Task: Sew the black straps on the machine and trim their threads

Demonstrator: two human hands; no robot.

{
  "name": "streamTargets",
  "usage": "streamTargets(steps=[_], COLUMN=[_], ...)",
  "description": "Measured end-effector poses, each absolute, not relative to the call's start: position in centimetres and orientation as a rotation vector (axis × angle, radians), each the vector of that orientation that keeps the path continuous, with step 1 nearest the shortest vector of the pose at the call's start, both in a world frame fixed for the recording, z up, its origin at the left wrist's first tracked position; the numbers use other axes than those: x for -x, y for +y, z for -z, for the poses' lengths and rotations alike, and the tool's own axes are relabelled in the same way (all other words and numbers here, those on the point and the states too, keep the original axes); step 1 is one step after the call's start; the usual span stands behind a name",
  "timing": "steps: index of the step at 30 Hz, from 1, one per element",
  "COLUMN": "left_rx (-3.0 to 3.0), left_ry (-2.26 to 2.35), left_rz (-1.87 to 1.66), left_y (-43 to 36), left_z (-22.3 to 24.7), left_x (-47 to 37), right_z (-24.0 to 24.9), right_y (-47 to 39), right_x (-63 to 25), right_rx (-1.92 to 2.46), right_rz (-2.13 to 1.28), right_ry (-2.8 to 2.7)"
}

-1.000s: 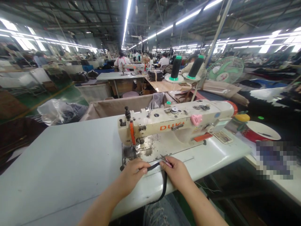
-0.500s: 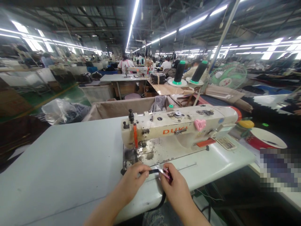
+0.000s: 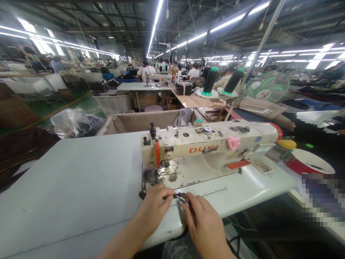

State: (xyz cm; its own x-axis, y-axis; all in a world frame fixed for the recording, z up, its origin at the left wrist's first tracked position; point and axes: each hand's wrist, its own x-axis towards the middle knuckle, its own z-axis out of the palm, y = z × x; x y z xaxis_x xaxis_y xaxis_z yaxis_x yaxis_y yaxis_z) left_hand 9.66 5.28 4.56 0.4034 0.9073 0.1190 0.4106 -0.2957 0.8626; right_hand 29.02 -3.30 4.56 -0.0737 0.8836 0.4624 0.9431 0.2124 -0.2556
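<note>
A short black strap (image 3: pixel 176 196) runs sideways between both hands: left hand (image 3: pixel 155 208) pinches its left end, right hand (image 3: pixel 206 223) grips what appear to be pink thread snips (image 3: pixel 188 203) at its right end.

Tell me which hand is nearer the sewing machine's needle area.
Left. The left hand sits just in front of the needle area, pinching the black strap; the right hand lies farther right and nearer the table edge.

A garment factory floor: a sewing machine (image 3: pixel 205 151), thread cones (image 3: pixel 210 80), rows of worktables under strip lights.
</note>
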Motion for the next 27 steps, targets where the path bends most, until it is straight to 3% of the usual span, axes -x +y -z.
streamTargets(steps=[17, 27], left_rx=[-2.13, -2.018], left_ry=[1.134, 1.107], left_rz=[-0.801, -0.791], left_y=[4.9, 5.4], left_z=[-3.1, -3.1], left_x=[-9.6, -9.1], right_z=[-5.0, -3.8], right_y=[-3.2, -3.2], right_x=[-28.6, -28.9], right_rx=[1.676, 1.656], right_rz=[0.382, 0.17], right_ry=[-1.993, -1.935])
